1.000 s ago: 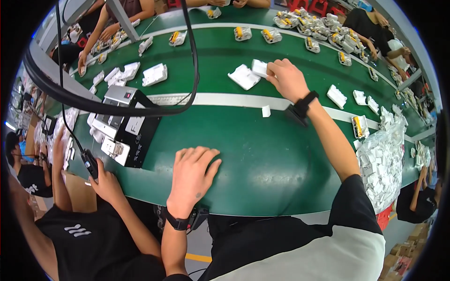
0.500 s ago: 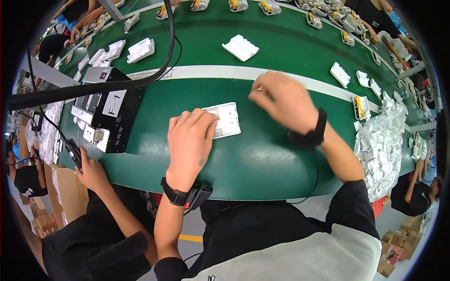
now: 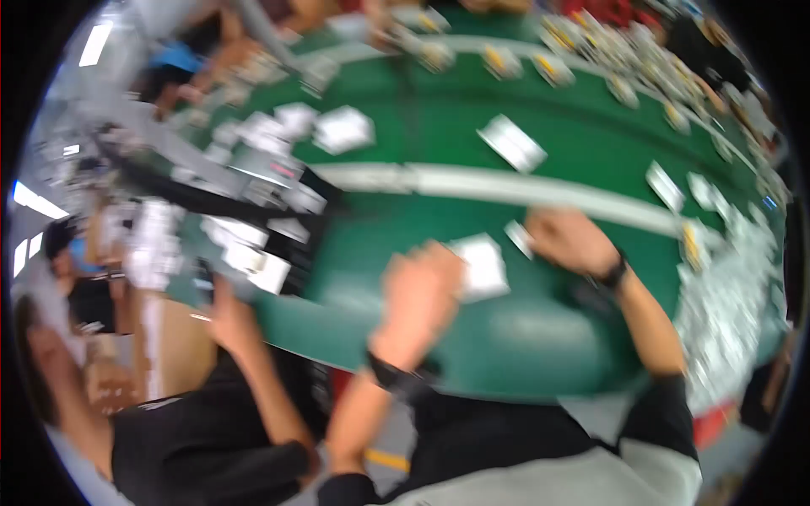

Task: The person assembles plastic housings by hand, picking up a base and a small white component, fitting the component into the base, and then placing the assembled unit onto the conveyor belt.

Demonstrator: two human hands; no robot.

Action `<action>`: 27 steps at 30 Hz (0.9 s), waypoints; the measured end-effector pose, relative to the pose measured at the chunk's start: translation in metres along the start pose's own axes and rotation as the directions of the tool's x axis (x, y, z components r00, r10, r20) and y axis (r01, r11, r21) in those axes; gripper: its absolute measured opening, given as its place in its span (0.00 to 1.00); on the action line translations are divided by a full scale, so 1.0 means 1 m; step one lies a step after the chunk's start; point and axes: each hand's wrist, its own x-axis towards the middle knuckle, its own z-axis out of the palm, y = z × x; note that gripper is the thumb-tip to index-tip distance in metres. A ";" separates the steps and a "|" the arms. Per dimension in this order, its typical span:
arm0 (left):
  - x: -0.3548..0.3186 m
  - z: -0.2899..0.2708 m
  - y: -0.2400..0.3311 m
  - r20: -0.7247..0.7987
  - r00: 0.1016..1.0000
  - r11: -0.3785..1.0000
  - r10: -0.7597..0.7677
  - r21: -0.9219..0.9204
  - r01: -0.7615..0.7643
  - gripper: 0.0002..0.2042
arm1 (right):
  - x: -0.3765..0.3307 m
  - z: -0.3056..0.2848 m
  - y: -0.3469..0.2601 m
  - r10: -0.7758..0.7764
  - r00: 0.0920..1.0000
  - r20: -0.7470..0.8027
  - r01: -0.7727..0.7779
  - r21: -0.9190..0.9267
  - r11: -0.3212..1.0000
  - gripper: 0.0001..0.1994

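Head view, blurred: I see the white packet (image 3: 483, 266) flat on the green surface (image 3: 540, 354), touching the left hand (image 3: 419, 291), whose fingers curl on its edge; right hand (image 3: 569, 240) just beyond, grip unclear.

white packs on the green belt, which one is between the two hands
The white flat pack at the left hand, with the right hand just beyond it. The other white pack lies alone farther up the green belt.

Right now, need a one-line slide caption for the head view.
Blurred head view: left hand on a flat white packet, right hand beside a small white piece, over a green conveyor belt.
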 end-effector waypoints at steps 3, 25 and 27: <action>0.007 0.012 0.010 -0.064 0.998 0.980 0.026 -0.195 -0.038 0.05 | -0.017 0.003 0.008 0.113 0.990 -0.085 -0.137 -0.371 0.919 0.16; -0.002 0.005 0.018 -0.073 0.997 0.960 0.020 -0.276 -0.039 0.04 | -0.014 -0.005 -0.031 0.059 0.998 -0.008 -0.055 0.273 0.961 0.04; 0.007 0.009 0.012 -0.057 0.995 0.990 0.087 -0.110 -0.093 0.03 | -0.014 -0.003 -0.010 -0.154 0.982 -0.108 0.153 -0.017 0.988 0.03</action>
